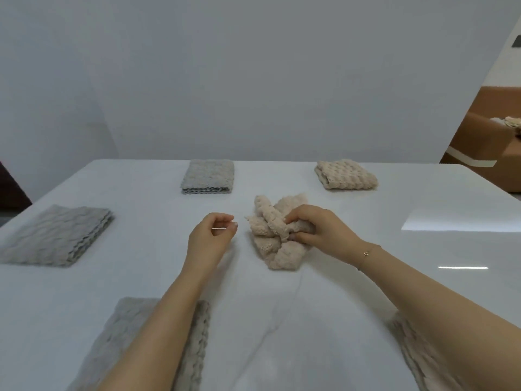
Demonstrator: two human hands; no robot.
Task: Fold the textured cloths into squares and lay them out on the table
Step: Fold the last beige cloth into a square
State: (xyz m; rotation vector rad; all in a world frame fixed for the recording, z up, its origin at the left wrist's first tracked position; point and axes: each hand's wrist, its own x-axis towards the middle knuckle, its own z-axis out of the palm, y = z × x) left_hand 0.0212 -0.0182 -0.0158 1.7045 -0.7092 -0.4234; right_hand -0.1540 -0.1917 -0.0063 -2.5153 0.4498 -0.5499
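Head view. A white table [282, 320] carries several cloths. Folded and set down: a grey cloth [208, 176] at the far centre, a beige cloth [345, 175] at the far right, a second grey cloth [56, 234] at the left edge, and a third grey cloth [158, 342] near the front, partly hidden under the left forearm. A further pale cloth [417, 348] shows at the front right, mostly covered by the right arm; its state cannot be judged.

The item in hand is a crumpled beige cloth [277, 235], lying bunched on the table at centre, not yet spread or folded. The right hand [315, 230] grips a gathered ridge of it, fingers and thumb curled around the fabric. The left hand [214, 232] hovers just beside the bundle, apart from it, fingers loosely curled and holding nothing.

Assessment: the step is the start of folding this cloth. The next move likely calls for the left hand to take a second edge or corner so the cloth can be opened flat before folding. The thick, nubby pile may hide the corners.
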